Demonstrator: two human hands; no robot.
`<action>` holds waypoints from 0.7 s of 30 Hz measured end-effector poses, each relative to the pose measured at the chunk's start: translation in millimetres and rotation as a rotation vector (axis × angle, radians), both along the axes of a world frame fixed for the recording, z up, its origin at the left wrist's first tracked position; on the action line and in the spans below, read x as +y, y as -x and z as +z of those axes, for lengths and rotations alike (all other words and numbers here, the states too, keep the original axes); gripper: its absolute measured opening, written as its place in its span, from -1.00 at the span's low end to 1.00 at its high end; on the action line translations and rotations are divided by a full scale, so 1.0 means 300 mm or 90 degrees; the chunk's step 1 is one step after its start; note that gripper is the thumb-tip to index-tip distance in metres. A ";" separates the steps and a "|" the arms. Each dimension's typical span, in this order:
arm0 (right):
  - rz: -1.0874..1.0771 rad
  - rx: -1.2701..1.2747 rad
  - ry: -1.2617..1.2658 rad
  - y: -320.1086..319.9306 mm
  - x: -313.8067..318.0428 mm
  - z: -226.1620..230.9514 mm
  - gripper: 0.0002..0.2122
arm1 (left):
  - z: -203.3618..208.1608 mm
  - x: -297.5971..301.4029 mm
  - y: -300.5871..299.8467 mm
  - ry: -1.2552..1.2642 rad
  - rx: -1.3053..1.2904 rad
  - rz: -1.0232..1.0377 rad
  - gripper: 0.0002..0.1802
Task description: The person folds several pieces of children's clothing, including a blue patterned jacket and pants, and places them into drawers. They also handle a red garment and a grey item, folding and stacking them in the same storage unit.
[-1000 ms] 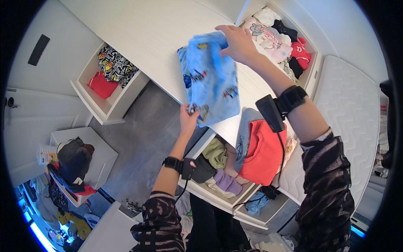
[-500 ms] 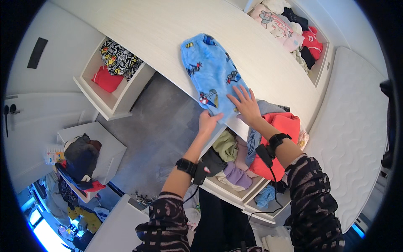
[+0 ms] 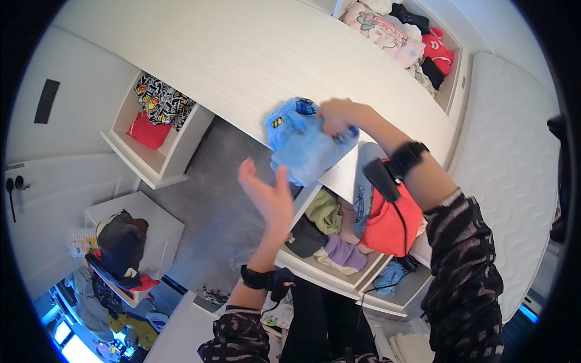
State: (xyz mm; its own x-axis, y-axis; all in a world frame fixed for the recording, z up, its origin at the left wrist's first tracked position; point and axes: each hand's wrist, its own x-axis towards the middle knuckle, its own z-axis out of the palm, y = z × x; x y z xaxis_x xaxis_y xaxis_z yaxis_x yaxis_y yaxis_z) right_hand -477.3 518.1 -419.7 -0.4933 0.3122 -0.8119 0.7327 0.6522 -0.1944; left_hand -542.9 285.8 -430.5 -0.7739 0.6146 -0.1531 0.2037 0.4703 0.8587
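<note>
A pair of light blue fleece pants (image 3: 302, 148) with vehicle prints lies on the pale wooden top (image 3: 242, 78), folded over into a shorter bundle whose near part hangs past the edge. My right hand (image 3: 339, 116) is on the far right side of the pants, its fingers curled into the cloth. My left hand (image 3: 269, 193) is raised in front of the near edge, holding nothing, with thumb and fingers apart. Under my right forearm, a coral-red garment (image 3: 390, 224) lies on an open drawer with green (image 3: 324, 212), dark grey and purple (image 3: 345, 251) clothes.
At the left, an open drawer (image 3: 162, 164) holds a black patterned garment and a red one. Another drawer (image 3: 458, 91) of clothes stands open at the far right. A white mattress (image 3: 508, 181) leans along the right side. Dark clothes (image 3: 121, 242) sit on a white cabinet.
The pants have been folded from a long strip into a shorter bundle. My right hand moved away from me with the cloth; my left hand let go and drew back to the left.
</note>
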 end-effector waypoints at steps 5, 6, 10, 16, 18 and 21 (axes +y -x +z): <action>-0.071 0.416 -0.551 0.045 -0.057 -0.151 -0.60 | -0.082 0.160 -0.010 0.155 0.575 -0.470 -0.10; -0.112 0.508 -0.535 0.034 -0.080 -0.177 -0.60 | -0.114 0.193 0.012 0.187 0.549 -0.487 -0.05; -0.106 0.590 -0.460 -0.090 -0.254 -0.279 -0.53 | -0.252 0.257 0.107 0.267 0.469 -0.512 0.17; -0.168 0.377 -0.371 -0.124 -0.251 -0.422 -0.45 | -0.357 0.330 0.101 0.333 0.417 -0.467 0.19; -0.166 0.414 -0.429 -0.148 -0.247 -0.397 -0.48 | -0.352 0.351 0.090 0.392 0.394 -0.448 0.19; -0.409 0.592 -0.297 -0.264 -0.395 -0.279 -0.65 | -0.325 0.385 0.060 0.443 0.373 -0.375 0.20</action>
State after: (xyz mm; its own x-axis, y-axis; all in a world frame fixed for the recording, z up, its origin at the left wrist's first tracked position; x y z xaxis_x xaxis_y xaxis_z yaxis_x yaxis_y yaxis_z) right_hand -398.0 399.7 -503.3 -0.4751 0.8796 0.0235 0.6538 0.3708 -0.6596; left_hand -561.0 401.4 -527.9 -0.4515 0.8351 -0.3141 0.8490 0.5104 0.1367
